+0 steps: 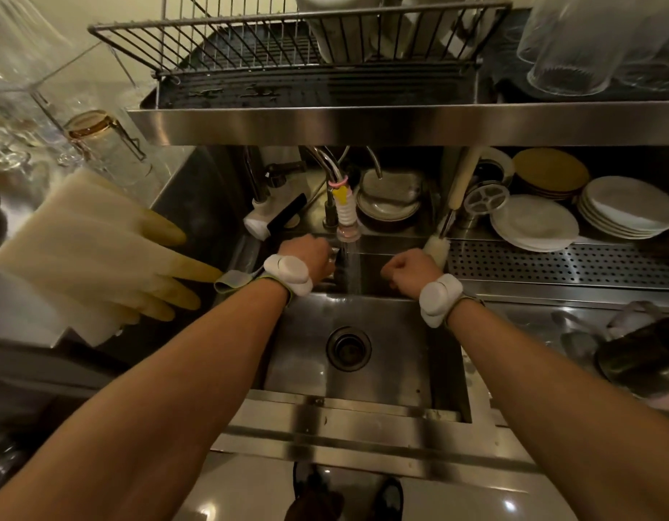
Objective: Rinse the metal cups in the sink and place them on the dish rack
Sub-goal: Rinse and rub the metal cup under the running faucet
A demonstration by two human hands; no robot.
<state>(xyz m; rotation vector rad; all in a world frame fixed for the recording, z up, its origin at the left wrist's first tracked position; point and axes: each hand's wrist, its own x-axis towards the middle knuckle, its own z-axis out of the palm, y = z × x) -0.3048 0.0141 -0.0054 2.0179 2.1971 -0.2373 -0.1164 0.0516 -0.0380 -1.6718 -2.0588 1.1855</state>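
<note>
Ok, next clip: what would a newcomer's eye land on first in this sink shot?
Probably the two bare forearms reaching over the steel sink, left hand holding something shiny beside the running water, right hand closed in a fist on the other side. Next, the pale rubber gloves draped at left, and the wire dish rack on the shelf above.

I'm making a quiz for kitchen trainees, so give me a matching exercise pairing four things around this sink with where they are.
Things:
1. rubber gloves
2. white plates
3. dish rack
4. drain

Places:
A. on the shelf above the tap
B. in the sink floor between the forearms
C. on the counter left of the sink
D. on the ledge right of the tap

Pairs: 1-C, 2-D, 3-A, 4-B
</note>
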